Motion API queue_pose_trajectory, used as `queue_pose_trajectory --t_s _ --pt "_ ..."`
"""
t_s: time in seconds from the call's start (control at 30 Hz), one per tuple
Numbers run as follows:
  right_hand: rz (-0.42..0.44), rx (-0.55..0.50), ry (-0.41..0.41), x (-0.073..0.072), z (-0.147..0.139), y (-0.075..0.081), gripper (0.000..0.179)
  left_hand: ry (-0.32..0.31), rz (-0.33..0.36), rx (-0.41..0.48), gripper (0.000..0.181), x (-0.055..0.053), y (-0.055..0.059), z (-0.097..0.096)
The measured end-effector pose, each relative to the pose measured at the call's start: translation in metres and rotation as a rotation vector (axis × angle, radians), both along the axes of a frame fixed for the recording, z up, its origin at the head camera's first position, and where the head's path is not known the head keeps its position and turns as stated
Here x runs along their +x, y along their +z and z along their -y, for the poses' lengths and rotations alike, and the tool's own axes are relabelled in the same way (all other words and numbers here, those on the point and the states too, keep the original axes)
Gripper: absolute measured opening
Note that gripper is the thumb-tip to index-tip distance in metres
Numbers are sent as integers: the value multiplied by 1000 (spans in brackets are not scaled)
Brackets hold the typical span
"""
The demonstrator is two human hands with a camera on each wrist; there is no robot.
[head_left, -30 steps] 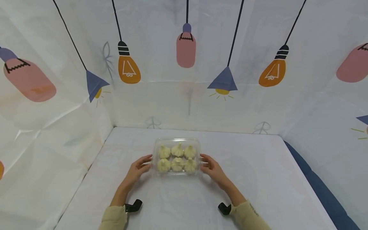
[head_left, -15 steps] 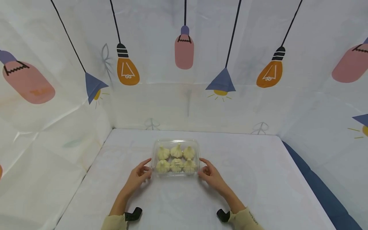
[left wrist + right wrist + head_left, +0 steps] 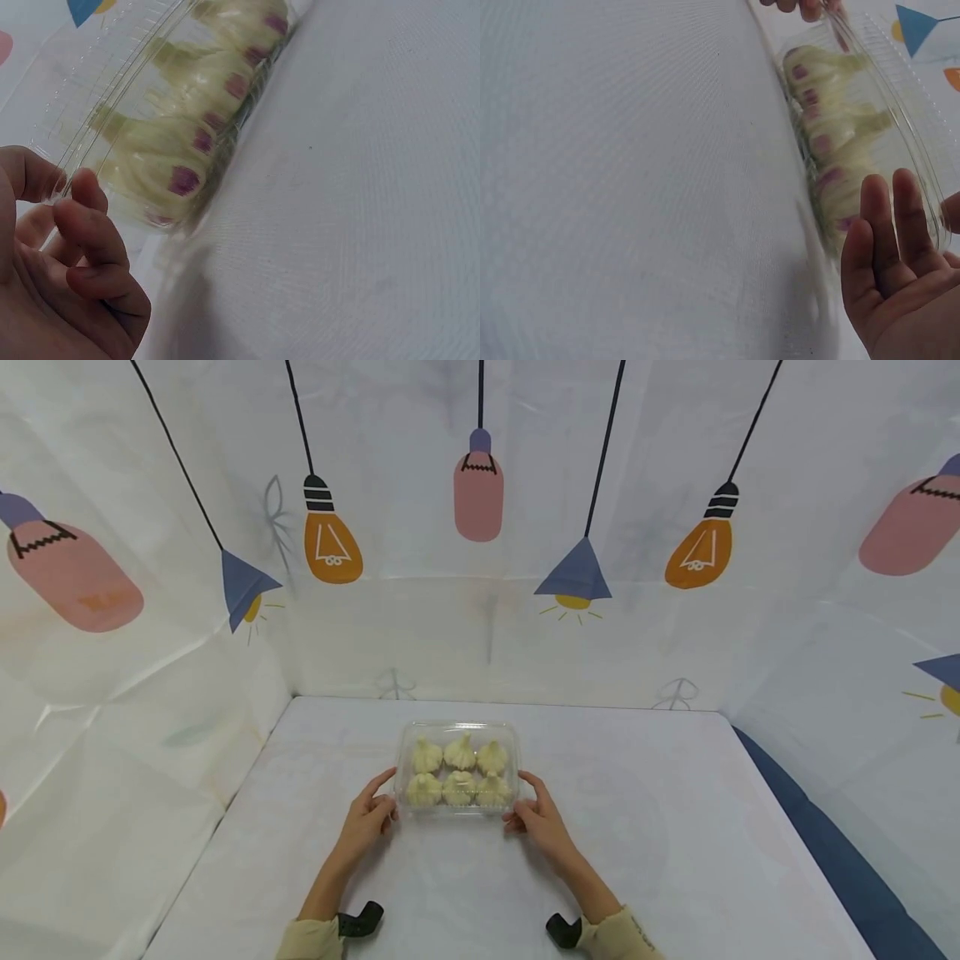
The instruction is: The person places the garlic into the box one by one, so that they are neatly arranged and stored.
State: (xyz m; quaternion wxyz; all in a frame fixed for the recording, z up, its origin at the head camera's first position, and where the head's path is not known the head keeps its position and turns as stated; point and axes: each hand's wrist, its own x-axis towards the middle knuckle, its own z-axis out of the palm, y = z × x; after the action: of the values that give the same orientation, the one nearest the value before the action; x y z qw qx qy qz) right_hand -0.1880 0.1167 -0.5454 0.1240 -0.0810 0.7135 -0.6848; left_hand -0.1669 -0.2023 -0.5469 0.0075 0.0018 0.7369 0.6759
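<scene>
In the head view a clear plastic clamshell box (image 3: 458,725) lies on the white table, its lid down over several pale garlic bulbs (image 3: 459,788) set in two rows. Purple patches mark the bulbs' bases in both wrist views. My left hand (image 3: 366,820) pinches the box's rim at the near left corner, forefinger stretched along the side. On the other side my right hand (image 3: 546,825) holds the near right corner, forefinger along the rim. Some of its fingers (image 3: 909,214) stand in front of the box in the right wrist view.
The white tabletop (image 3: 675,827) reaches around the box on all sides. Behind it hangs a white cloth wall (image 3: 420,635) printed with lamps. A dark blue surface (image 3: 825,835) shows past the table's right edge. Each wrist bears a black device (image 3: 362,919).
Both hands have shifted from the box's sides to its near corners. The forefingers now reach along the sides, while other fingers have drawn in at the front. The box has hardly moved.
</scene>
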Motion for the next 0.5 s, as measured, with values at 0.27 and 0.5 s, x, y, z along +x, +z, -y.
queue_pose_trajectory --t_s 0.27,0.5 --pt "14 -10 -43 12 7 27 56 9 -1 -3 53 9 19 -7" --pt "39 -56 -102 5 11 3 59 14 -24 11 52 10 18 -10"
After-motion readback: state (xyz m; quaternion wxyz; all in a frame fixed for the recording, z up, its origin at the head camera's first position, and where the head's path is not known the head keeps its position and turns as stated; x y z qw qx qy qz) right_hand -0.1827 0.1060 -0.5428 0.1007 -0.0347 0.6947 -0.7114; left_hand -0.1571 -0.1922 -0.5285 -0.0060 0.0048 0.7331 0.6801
